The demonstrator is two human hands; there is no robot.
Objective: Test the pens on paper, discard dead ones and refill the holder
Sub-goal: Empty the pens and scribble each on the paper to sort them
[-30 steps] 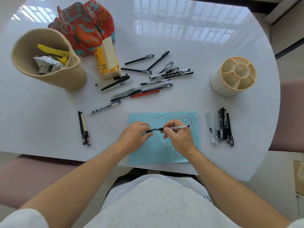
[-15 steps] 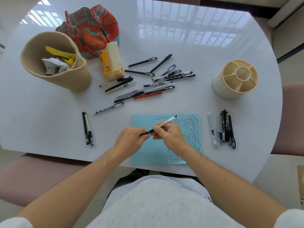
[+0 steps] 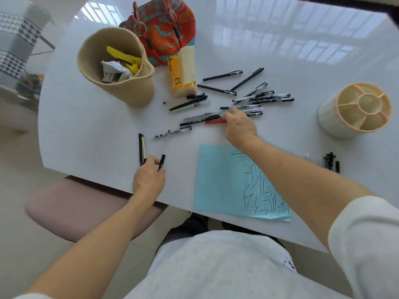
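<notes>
Here the left hand pinches a clear pen by its black end, just beside two pens lying left of the blue paper. Beyond the paper, the right hand reaches into the loose pen pile with fingers curled over a red pen; whether it grips one I cannot tell. Right of the paper stands the holder on the desk.

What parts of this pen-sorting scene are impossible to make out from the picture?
- Head view: which pen the right hand touches; its fingers cover the pile.
- Head view: the clear pen in the left hand is motion-blurred.
- Head view: the right arm hides part of the side pen group.
</notes>
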